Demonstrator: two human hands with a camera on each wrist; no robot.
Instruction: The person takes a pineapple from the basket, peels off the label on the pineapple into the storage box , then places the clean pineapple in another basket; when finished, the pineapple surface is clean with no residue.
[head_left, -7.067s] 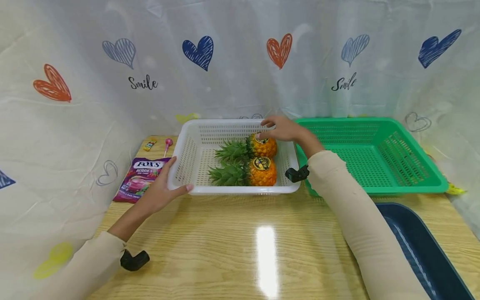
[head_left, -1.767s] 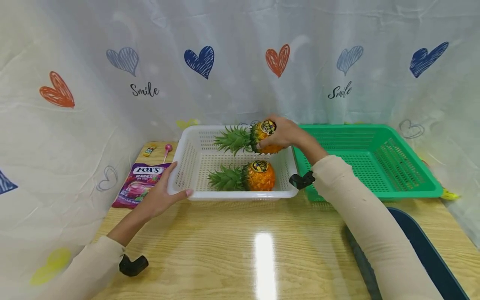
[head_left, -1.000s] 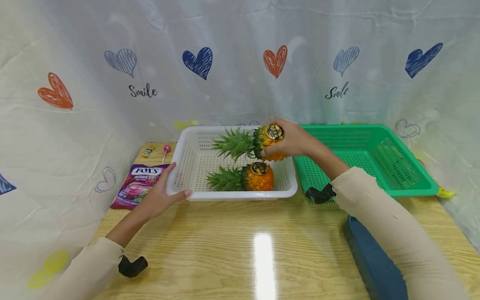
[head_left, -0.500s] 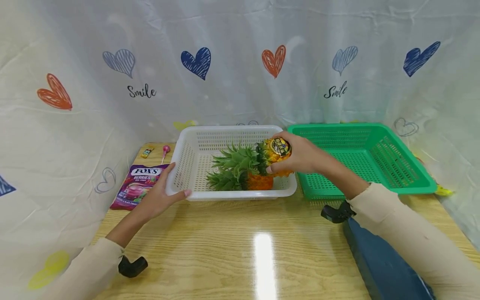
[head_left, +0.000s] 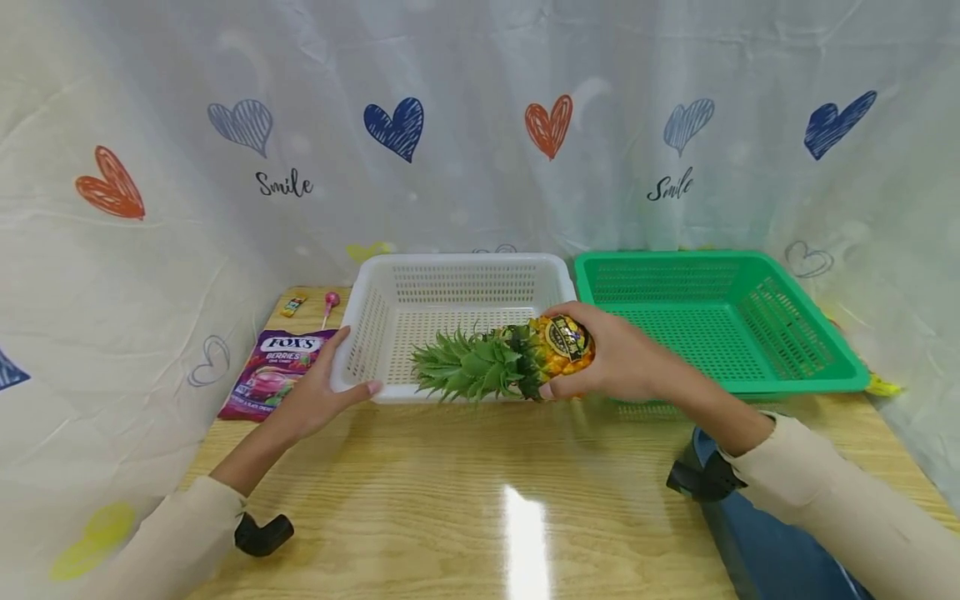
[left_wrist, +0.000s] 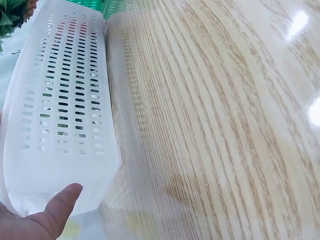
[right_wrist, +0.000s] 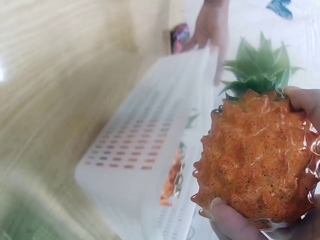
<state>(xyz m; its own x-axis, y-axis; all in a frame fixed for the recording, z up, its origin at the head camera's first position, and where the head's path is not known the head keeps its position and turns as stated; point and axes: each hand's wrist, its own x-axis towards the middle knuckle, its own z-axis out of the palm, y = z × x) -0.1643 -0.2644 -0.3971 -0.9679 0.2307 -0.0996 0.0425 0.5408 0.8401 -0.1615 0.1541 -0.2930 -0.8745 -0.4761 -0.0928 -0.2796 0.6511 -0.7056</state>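
Note:
My right hand (head_left: 618,354) grips a small orange pineapple (head_left: 480,365) around its body. Its green crown points left, and a black-and-gold label shows on the fruit. It hangs above the front rim of the white basket (head_left: 457,262). My left hand (head_left: 313,400) rests at the basket's front left corner, its fingers along the left side and its straight thumb against the front wall (left_wrist: 62,172). A second pineapple (right_wrist: 171,182) is in the white basket, partly visible in the right wrist view and mostly hidden from the head view by the held one.
A green basket (head_left: 832,333) stands right of the white one. In front of it lies a dark blue tray (head_left: 780,550), partly under my right arm. A purple candy bag (head_left: 273,371), a pink lollipop (head_left: 332,300) and a small yellow wrapped candy (head_left: 294,306) lie at left.
The right hand took hold of the rear pineapple, lifted it and brought it forward and slightly right, over the front pineapple to the front rim. The left hand stayed at the basket corner.

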